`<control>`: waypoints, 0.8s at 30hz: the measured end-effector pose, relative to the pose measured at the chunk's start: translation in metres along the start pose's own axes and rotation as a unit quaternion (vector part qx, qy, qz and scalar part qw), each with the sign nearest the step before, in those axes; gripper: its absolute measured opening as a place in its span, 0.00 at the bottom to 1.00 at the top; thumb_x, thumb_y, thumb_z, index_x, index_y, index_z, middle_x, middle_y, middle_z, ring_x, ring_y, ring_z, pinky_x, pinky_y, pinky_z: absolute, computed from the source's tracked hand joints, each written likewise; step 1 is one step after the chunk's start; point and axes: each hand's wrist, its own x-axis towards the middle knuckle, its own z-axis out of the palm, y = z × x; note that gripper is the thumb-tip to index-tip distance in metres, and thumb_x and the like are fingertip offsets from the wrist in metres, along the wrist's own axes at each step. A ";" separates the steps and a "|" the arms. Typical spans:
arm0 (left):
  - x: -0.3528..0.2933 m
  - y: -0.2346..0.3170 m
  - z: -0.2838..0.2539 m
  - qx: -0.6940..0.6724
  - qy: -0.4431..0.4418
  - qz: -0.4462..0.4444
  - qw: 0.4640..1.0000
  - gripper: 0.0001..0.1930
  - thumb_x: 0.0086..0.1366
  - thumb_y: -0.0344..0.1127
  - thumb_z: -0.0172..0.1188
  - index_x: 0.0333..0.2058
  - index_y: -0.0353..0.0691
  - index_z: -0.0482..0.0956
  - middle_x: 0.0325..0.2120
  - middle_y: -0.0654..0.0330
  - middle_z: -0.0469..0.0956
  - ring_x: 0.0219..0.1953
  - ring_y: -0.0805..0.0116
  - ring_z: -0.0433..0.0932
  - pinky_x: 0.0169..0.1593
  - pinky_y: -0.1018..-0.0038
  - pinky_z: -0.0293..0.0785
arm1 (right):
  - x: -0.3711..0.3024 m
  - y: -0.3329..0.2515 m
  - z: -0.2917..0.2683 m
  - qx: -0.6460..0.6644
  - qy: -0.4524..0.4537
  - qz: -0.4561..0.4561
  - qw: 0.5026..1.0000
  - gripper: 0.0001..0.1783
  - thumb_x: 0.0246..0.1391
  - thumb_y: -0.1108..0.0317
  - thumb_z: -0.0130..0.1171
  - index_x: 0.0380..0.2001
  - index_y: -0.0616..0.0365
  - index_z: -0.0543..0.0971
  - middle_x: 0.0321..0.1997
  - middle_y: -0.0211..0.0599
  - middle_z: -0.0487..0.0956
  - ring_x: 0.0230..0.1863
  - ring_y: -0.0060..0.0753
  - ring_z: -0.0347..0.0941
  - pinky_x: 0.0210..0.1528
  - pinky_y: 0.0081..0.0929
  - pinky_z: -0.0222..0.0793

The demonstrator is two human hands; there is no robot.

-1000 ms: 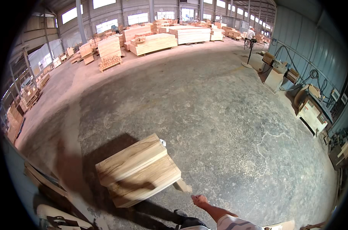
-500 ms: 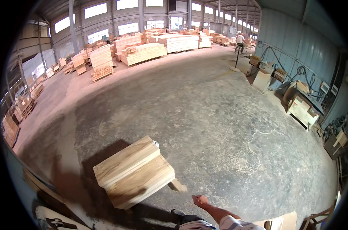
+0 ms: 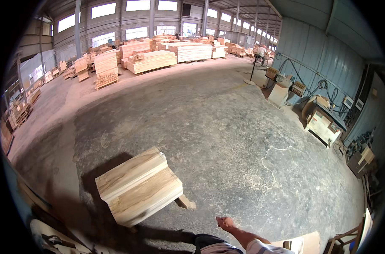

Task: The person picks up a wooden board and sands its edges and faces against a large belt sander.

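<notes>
My right hand (image 3: pixel 225 223) hangs low over the concrete floor, its fingers curled closed. Whether anything small is in them cannot be made out. No contact with wood shows. To the left of this hand, a stack of pale wood boards (image 3: pixel 139 186) stands on the floor in two stepped parts, its upper faces smooth and grained. A short wooden block (image 3: pixel 185 201) juts out from under the stack's right side. My left hand is outside the picture.
White machines (image 3: pixel 324 125) with hoses line the blue metal wall (image 3: pixel 315 59) on the right. Long lumber piles (image 3: pixel 152 61) stand along the back. A person (image 3: pixel 261 53) is far off near the wall. A pale board (image 3: pixel 309 243) lies at the lower right.
The view has shifted, so the board stack and machines sit further left in the picture. My right hand stays low and closed, now further from the stack.
</notes>
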 end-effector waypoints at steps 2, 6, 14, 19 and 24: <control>-0.018 -0.001 0.015 -0.009 0.039 -0.019 0.999 0.16 0.63 0.42 0.39 0.41 0.39 0.69 0.35 0.54 0.71 0.32 0.54 0.73 0.33 0.62 0.73 | 0.005 0.004 0.000 -0.021 0.017 -0.041 0.999 0.28 0.49 0.41 0.44 0.25 0.56 0.79 0.27 0.42 0.78 0.34 0.42 0.74 0.40 0.34 0.67; -0.055 -0.025 0.014 -0.133 0.071 -0.015 0.988 0.17 0.66 0.43 0.35 0.41 0.41 0.69 0.31 0.55 0.70 0.33 0.57 0.72 0.34 0.66 0.72 | 0.033 0.003 0.010 -0.030 0.007 -0.066 0.997 0.29 0.49 0.39 0.44 0.24 0.53 0.80 0.26 0.37 0.79 0.31 0.39 0.75 0.38 0.32 0.68; -0.092 -0.094 0.006 -0.020 0.052 -0.061 0.997 0.16 0.65 0.46 0.41 0.44 0.44 0.68 0.38 0.56 0.70 0.39 0.57 0.69 0.41 0.67 0.68 | 0.040 -0.068 0.009 -0.045 -0.110 -0.122 0.985 0.31 0.49 0.38 0.42 0.26 0.55 0.79 0.27 0.39 0.79 0.33 0.40 0.75 0.39 0.32 0.67; -0.138 -0.126 0.043 -0.054 0.054 -0.062 0.995 0.14 0.64 0.45 0.44 0.43 0.45 0.68 0.38 0.56 0.70 0.39 0.58 0.69 0.41 0.68 0.67 | 0.065 -0.054 0.011 -0.044 -0.163 -0.135 0.976 0.31 0.50 0.38 0.42 0.24 0.56 0.78 0.26 0.39 0.78 0.32 0.39 0.74 0.38 0.33 0.67; -0.222 -0.221 0.042 -0.119 -0.018 -0.027 0.992 0.13 0.64 0.44 0.46 0.43 0.45 0.69 0.39 0.57 0.70 0.40 0.60 0.68 0.42 0.68 0.66 | 0.065 -0.055 0.009 -0.048 -0.229 -0.167 0.958 0.30 0.52 0.42 0.41 0.26 0.61 0.77 0.30 0.53 0.76 0.37 0.56 0.72 0.40 0.44 0.66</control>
